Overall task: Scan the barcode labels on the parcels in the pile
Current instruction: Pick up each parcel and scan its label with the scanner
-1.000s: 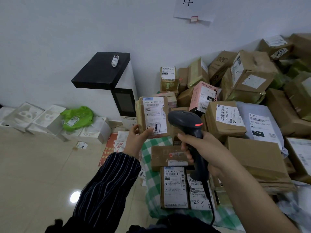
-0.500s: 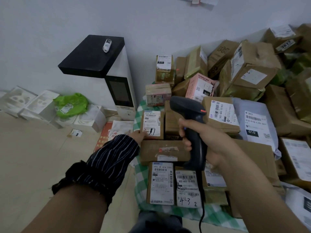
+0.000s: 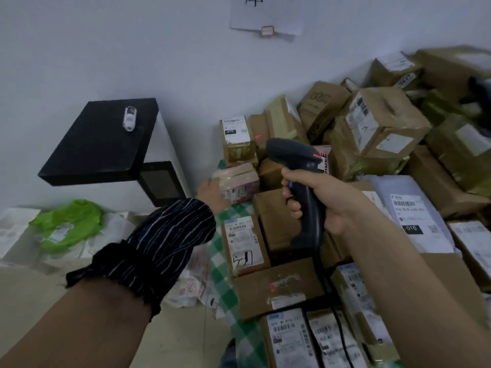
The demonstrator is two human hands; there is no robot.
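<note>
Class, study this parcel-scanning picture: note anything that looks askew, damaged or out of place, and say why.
The flat brown box near the front bears a torn, half-peeled label, so it may not scan. Farther back, a large box and its neighbours lie tilted, tumbled rather than stacked.

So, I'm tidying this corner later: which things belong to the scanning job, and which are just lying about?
Job: scanner, gripped by the right hand; small taped parcel at the left hand; parcel pile.
Lying about: green bag; black-topped kiosk; white device on it; paper on the wall.
</note>
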